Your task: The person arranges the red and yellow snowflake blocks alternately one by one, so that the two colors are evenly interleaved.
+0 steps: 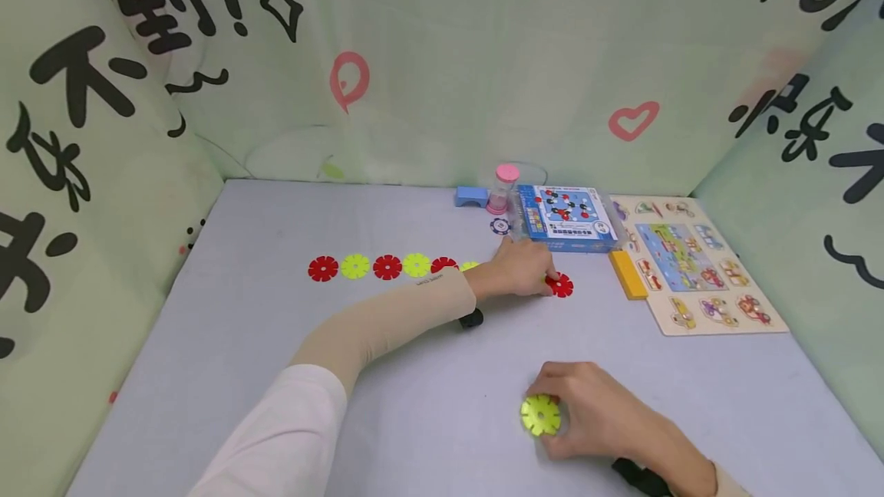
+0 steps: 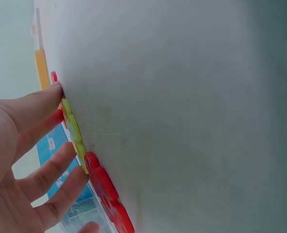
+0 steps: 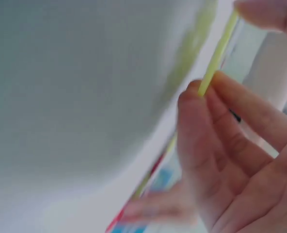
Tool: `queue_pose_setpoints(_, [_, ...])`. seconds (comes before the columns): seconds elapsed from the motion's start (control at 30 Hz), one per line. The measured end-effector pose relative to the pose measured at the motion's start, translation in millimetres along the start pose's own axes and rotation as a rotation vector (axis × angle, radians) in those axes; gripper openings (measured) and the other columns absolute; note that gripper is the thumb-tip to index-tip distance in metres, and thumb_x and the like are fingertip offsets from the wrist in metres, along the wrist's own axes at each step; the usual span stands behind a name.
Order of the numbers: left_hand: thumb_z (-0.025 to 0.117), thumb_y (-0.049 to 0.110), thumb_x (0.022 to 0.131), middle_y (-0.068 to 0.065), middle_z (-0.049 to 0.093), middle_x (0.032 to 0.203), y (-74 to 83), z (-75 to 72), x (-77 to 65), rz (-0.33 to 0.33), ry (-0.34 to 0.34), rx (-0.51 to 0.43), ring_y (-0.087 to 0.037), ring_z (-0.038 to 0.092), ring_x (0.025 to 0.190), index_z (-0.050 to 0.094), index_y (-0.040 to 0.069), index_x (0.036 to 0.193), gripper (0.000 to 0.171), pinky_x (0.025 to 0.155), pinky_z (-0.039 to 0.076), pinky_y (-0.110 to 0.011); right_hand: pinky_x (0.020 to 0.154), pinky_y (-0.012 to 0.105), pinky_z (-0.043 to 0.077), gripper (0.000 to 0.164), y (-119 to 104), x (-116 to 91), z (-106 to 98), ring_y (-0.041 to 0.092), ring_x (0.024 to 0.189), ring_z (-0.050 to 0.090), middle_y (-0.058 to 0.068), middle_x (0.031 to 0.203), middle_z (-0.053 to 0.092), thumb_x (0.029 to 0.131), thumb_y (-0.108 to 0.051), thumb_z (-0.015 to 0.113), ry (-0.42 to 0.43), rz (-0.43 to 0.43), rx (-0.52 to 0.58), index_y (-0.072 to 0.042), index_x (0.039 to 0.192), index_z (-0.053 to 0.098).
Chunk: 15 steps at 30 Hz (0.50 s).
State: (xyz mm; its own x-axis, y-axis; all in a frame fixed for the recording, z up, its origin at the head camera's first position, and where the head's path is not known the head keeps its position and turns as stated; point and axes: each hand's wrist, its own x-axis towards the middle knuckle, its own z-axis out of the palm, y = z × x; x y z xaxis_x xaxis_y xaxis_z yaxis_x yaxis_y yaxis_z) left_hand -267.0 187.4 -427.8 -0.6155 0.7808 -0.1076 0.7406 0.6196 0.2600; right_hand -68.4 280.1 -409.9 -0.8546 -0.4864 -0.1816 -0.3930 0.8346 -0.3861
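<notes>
My left hand (image 1: 521, 267) reaches to the right end of a row of slotted plastic discs lying flat. Its thumb and index finger pinch the end red interlocking disc (image 1: 562, 285) at the table; the other fingers are spread in the left wrist view. The row alternates red discs (image 1: 323, 268) and yellow-green discs (image 1: 355, 266), partly hidden by my left arm and hand. Nearer to me, my right hand (image 1: 597, 413) holds a yellow-green interlocking disc (image 1: 540, 415) by its edge. In the right wrist view that disc (image 3: 218, 53) appears edge-on between thumb and fingers.
At the back stand a blue block (image 1: 472, 196), a pink-capped sand timer (image 1: 503, 189) and a blue boxed set (image 1: 572, 218). A poker chip (image 1: 500, 226) lies before them. On the right are a yellow block (image 1: 627, 275) and a wooden picture puzzle board (image 1: 725, 317). Printed cloth walls surround the table.
</notes>
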Motion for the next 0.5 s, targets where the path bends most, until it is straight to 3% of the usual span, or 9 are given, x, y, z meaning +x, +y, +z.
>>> queue_pose_setpoints(0.13, [0.069, 0.047, 0.082, 0.02, 0.064, 0.116, -0.7, 0.1, 3.2, -0.025, 0.008, -0.008, -0.009, 0.051, 0.11, 0.066, 0.043, 0.113, 0.032, 0.098, 0.032, -0.045, 0.065, 0.018, 0.047, 0.036, 49.9, 10.9, -28.7, 0.002, 0.073, 0.055, -0.018, 0.086, 0.063, 0.065, -0.034, 0.083, 0.142, 0.086, -0.046, -0.026, 0.097, 0.071])
queue_pose_setpoints(0.27, [0.069, 0.048, 0.081, 0.02, 0.063, 0.117, -1.2, 0.5, 3.5, -0.029, -0.003, -0.014, -0.01, 0.05, 0.111, 0.066, 0.044, 0.112, 0.031, 0.1, 0.031, -0.047, 0.06, 0.021, 0.045, 0.036, 104.1, 25.1, -54.3, 0.01, 0.071, 0.058, -0.007, 0.081, 0.067, 0.064, -0.03, 0.084, 0.281, 0.201, -0.094, -0.017, 0.096, 0.074])
queue_pose_setpoints(0.37, [0.069, 0.047, 0.082, 0.018, 0.062, 0.117, -1.1, 0.7, 2.2, -0.018, -0.008, -0.028, -0.011, 0.049, 0.11, 0.067, 0.043, 0.112, 0.031, 0.1, 0.032, -0.047, 0.059, 0.024, 0.045, 0.038, 130.0, 36.5, -64.0, 0.015, 0.071, 0.058, -0.001, 0.078, 0.067, 0.065, -0.03, 0.083, 0.298, 0.278, -0.109, -0.011, 0.096, 0.074])
queue_pose_setpoints(0.5, [0.069, 0.046, 0.082, 0.016, 0.06, 0.115, 0.3, 0.2, 1.2, -0.007, -0.005, -0.036, -0.011, 0.048, 0.108, 0.067, 0.042, 0.113, 0.031, 0.098, 0.033, -0.046, 0.062, 0.026, 0.043, 0.043, 143.3, 49.3, -67.6, 0.018, 0.074, 0.054, 0.003, 0.078, 0.065, 0.069, -0.031, 0.081, 0.235, 0.327, -0.122, -0.006, 0.103, 0.073])
